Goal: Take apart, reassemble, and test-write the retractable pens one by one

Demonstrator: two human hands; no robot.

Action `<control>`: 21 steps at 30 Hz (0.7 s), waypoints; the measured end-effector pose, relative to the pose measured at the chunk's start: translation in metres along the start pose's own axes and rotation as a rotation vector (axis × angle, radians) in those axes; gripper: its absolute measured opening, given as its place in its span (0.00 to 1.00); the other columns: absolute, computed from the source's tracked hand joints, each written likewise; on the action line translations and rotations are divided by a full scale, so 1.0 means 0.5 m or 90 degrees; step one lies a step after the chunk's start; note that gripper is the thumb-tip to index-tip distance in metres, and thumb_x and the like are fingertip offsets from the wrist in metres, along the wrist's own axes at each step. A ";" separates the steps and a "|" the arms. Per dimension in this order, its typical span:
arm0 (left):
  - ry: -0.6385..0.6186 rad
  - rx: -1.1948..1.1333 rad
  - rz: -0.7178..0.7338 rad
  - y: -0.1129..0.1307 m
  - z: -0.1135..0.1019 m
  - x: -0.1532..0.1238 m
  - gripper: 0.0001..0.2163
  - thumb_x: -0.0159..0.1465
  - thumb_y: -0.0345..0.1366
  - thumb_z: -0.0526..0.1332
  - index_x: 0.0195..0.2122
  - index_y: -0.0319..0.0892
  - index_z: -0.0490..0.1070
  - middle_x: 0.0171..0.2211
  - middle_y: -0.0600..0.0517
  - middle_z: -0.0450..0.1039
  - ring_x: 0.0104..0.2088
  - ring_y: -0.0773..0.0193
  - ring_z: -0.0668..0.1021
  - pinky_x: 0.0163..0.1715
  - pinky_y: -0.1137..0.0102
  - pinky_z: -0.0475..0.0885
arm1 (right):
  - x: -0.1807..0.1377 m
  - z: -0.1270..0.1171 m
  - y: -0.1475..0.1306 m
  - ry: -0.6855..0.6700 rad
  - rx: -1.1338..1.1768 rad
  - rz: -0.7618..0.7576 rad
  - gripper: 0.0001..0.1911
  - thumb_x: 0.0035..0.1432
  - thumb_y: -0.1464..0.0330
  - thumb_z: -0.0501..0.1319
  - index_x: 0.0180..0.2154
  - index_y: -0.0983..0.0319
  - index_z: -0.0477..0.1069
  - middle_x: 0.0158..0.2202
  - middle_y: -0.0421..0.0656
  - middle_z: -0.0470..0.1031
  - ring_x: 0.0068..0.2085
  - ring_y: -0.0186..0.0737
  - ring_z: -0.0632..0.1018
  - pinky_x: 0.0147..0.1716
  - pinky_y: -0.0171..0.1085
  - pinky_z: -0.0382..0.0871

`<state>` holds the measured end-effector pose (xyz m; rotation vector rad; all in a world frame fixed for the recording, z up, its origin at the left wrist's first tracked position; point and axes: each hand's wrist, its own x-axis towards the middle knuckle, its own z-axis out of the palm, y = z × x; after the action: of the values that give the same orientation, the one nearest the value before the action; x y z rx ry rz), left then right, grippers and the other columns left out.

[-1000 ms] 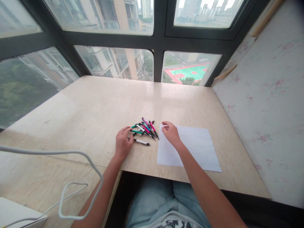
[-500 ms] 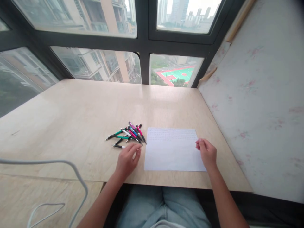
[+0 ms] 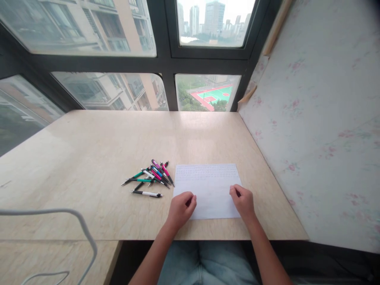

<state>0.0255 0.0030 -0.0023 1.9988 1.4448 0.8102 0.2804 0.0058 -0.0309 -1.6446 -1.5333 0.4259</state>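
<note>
A white sheet of paper (image 3: 208, 194) with handwritten lines along its top lies flat on the table. My left hand (image 3: 182, 208) is curled into a loose fist over the paper's lower left edge, and no object shows in it. Over the sheet's right edge, my right hand (image 3: 242, 200) is also closed, with nothing visible between its fingers. Left of the paper is a pile of several click pens (image 3: 154, 173) in green, pink, blue, purple and white. A white and black pen (image 3: 147, 194) lies by itself just below the pile.
The pale table (image 3: 97, 150) reaches back to dark-framed windows (image 3: 166, 63). A flowered wall (image 3: 320, 130) borders it on the right. At the lower left a grey cable (image 3: 80, 217) arches over the table and a lower surface (image 3: 59, 257).
My left hand has moved right, away from the pens and onto the paper's edge, and its fingers have curled in. My right hand stays by the right edge. The camera view has shifted.
</note>
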 end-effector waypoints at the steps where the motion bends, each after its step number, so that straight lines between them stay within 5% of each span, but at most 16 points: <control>1: 0.003 0.001 0.000 0.000 0.000 0.000 0.16 0.65 0.36 0.53 0.19 0.45 0.56 0.18 0.57 0.57 0.20 0.67 0.62 0.23 0.70 0.56 | 0.000 -0.001 0.000 0.002 0.014 0.009 0.21 0.60 0.63 0.53 0.17 0.60 0.58 0.16 0.35 0.56 0.20 0.32 0.60 0.21 0.34 0.52; 7: 0.027 -0.004 -0.004 -0.002 0.004 0.003 0.14 0.65 0.36 0.53 0.22 0.44 0.65 0.19 0.55 0.65 0.22 0.65 0.67 0.25 0.70 0.59 | 0.002 -0.006 -0.005 0.002 0.083 0.040 0.18 0.61 0.63 0.52 0.22 0.61 0.68 0.17 0.36 0.65 0.21 0.34 0.67 0.23 0.33 0.60; 10: 0.046 -0.015 -0.005 -0.002 0.005 0.007 0.12 0.65 0.36 0.53 0.25 0.43 0.69 0.20 0.54 0.68 0.23 0.65 0.70 0.26 0.70 0.62 | 0.007 -0.005 -0.009 0.018 0.162 0.029 0.13 0.60 0.65 0.52 0.39 0.62 0.74 0.30 0.42 0.75 0.27 0.37 0.73 0.26 0.34 0.66; 13: 0.070 -0.027 -0.003 0.000 0.009 0.009 0.11 0.65 0.35 0.54 0.27 0.43 0.71 0.21 0.53 0.71 0.23 0.64 0.73 0.26 0.70 0.65 | 0.009 0.001 -0.005 0.024 0.177 0.006 0.19 0.58 0.67 0.53 0.50 0.63 0.70 0.42 0.47 0.76 0.32 0.38 0.74 0.28 0.35 0.69; 18: 0.123 -0.028 0.009 -0.003 -0.013 -0.011 0.14 0.64 0.28 0.50 0.45 0.45 0.72 0.42 0.47 0.77 0.31 0.64 0.78 0.34 0.68 0.72 | 0.008 0.007 0.013 0.052 0.171 0.067 0.16 0.57 0.67 0.54 0.44 0.64 0.73 0.34 0.45 0.78 0.27 0.38 0.74 0.29 0.37 0.70; 21: 0.144 0.094 0.036 -0.019 -0.061 -0.041 0.15 0.64 0.27 0.51 0.47 0.46 0.72 0.47 0.46 0.75 0.44 0.57 0.78 0.42 0.64 0.71 | 0.009 0.007 0.018 0.061 0.188 0.077 0.15 0.55 0.67 0.54 0.42 0.63 0.73 0.34 0.45 0.78 0.27 0.38 0.74 0.29 0.38 0.70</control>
<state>-0.0081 -0.0116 0.0082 2.1211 1.6214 1.0074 0.2848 0.0117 -0.0386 -1.5062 -1.2391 0.5989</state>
